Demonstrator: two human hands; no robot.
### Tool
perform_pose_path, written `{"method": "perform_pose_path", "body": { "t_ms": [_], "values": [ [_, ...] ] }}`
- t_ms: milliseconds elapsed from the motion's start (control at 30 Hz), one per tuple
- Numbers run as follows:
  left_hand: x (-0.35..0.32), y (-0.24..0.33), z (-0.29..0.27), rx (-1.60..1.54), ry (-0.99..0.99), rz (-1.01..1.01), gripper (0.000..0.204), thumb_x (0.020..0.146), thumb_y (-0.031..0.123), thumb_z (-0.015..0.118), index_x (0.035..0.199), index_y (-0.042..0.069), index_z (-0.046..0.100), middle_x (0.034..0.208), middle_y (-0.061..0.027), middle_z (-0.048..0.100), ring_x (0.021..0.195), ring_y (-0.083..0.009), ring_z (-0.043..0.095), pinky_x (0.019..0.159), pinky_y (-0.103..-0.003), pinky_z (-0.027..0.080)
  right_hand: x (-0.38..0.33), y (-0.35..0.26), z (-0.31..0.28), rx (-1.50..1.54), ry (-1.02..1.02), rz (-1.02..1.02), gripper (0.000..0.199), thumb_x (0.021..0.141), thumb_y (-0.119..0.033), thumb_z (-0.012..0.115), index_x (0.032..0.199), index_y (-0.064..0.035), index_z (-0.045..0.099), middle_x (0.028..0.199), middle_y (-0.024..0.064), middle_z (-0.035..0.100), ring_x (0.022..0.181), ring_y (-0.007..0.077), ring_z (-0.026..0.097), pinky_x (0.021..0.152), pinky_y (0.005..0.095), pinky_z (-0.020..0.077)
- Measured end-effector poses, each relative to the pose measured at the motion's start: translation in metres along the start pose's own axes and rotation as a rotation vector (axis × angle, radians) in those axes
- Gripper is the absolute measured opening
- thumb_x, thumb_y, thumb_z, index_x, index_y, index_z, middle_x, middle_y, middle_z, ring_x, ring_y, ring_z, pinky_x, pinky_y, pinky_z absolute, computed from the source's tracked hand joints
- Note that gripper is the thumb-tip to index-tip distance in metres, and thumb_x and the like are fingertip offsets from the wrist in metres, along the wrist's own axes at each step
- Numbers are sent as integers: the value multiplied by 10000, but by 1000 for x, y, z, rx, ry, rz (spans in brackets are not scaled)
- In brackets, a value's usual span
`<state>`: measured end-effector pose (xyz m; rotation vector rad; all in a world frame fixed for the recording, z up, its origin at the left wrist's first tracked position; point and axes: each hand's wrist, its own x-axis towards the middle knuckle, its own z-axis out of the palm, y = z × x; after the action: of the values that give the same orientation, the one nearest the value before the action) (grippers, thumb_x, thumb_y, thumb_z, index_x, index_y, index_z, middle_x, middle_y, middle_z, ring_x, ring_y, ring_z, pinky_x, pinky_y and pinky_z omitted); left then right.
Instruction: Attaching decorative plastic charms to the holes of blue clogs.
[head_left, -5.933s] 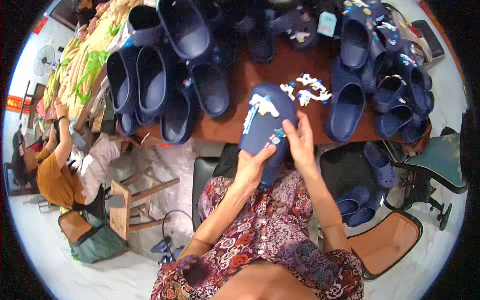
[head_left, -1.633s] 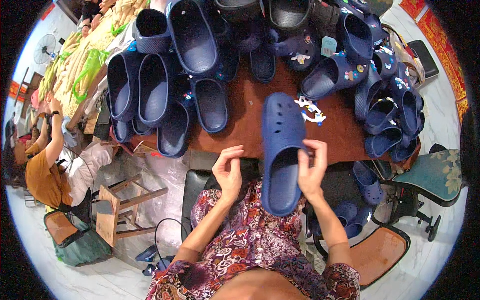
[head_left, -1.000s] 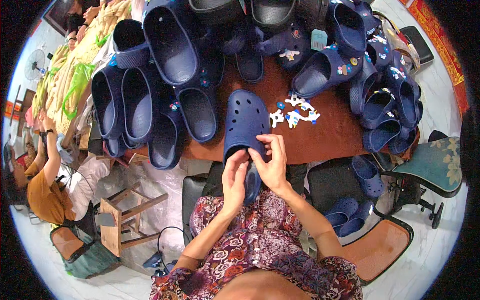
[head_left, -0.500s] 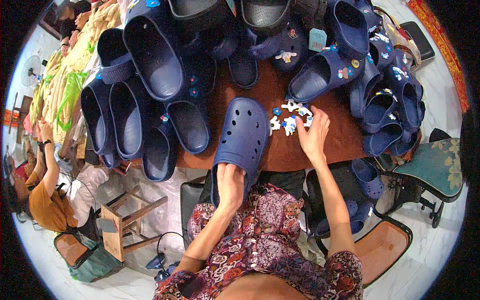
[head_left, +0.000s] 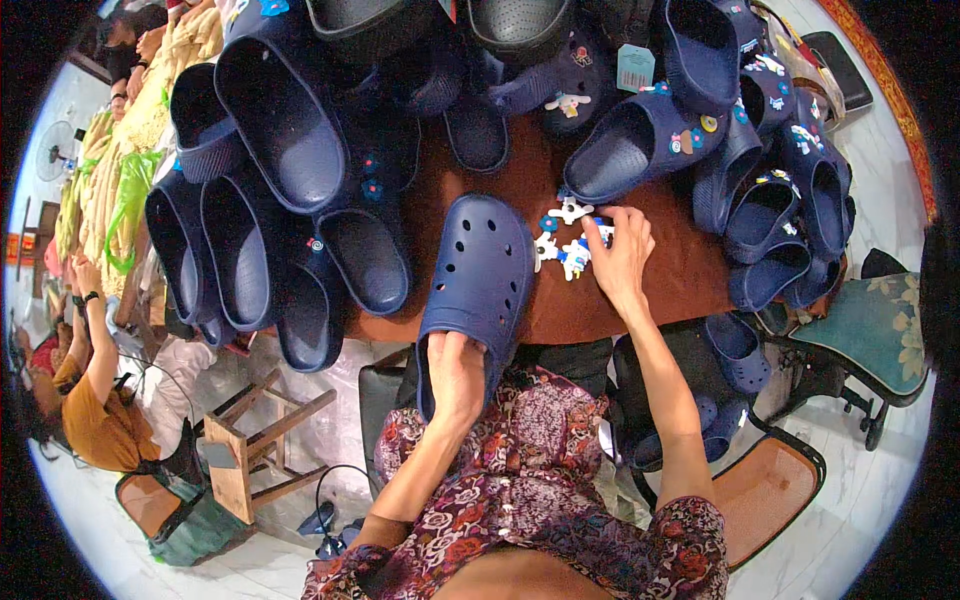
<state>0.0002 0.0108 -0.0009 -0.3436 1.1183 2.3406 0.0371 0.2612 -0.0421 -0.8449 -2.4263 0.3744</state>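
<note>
My left hand is pushed into the opening of a navy blue clog, holding it with the toe pointing away from me. Its fingertips are hidden inside the shoe. The upper of this clog has bare round holes. To its right lies a small pile of shoe charms, among them a white figure charm, a blue flower charm and a white-and-blue charm. My right hand is at the pile's right side, thumb and fingers closed round a white charm that they partly cover.
Many navy clogs stand round the brown tabletop, such as a plain one at left and a charm-decorated one at right. More clogs lie below the table's right edge. A wooden stool and another person are at left.
My right thumb and fingers have closed in on the charms at the pile's right side. My left hand keeps the clog in nearly the same place; the view has shifted slightly.
</note>
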Motion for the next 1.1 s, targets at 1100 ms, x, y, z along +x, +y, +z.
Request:
{"method": "perform_pose_path", "body": {
  "t_ms": [1100],
  "values": [
    [2, -4, -20, 64, -105, 23, 484, 942, 198, 552, 1365, -6, 431, 1362, -97, 521, 1240, -236, 506, 1066, -391, 371, -5, 89, -34, 458, 572, 358, 394, 950, -213, 598, 1209, 34, 431, 1158, 187, 505, 1038, 274, 519, 947, 389, 401]
  ]
}}
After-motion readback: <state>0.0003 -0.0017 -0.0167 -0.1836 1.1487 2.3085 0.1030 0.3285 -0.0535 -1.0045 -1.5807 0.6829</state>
